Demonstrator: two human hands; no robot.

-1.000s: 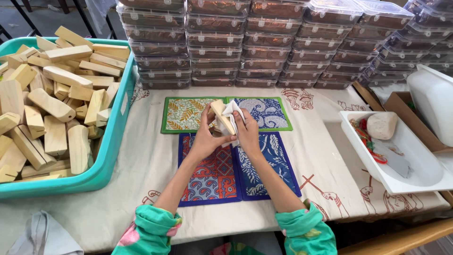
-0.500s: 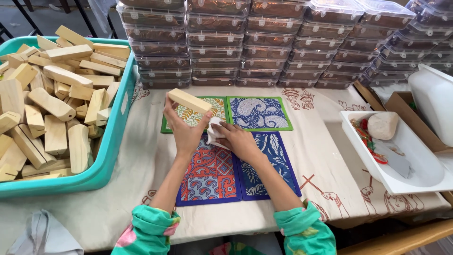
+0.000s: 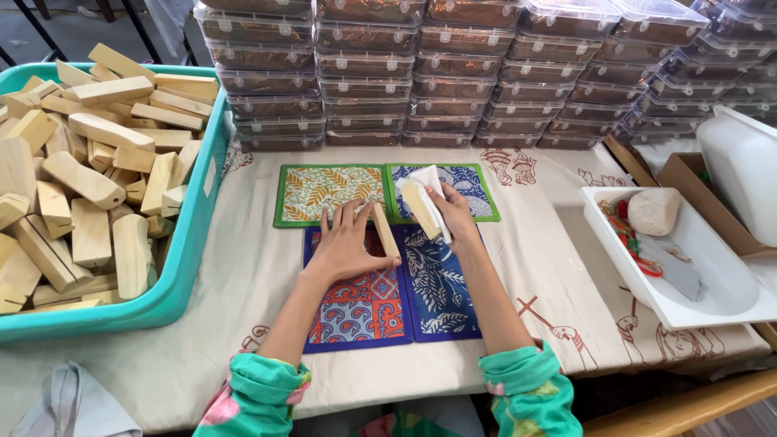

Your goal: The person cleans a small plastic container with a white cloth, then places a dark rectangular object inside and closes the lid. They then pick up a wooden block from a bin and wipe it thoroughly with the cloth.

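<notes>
Seemingly mid-wipe, the right hand (image 3: 455, 217) grips a white cloth (image 3: 426, 188) wrapped about a pale wooden block (image 3: 418, 209), held tilted just above the blue mats. Rubbing well likely means keeping the cloth folded over the block and turning it so every face is covered. The left hand (image 3: 346, 243) lies palm down with fingers spread on the red and blue patterned mat (image 3: 356, 311), thumb and fingers loosely holding a second wooden block (image 3: 385, 231) standing on edge. Both forearms reach from the near edge across the cloth-covered surface (image 3: 243, 283). A teal bin (image 3: 190, 243) of blocks sits left.
</notes>
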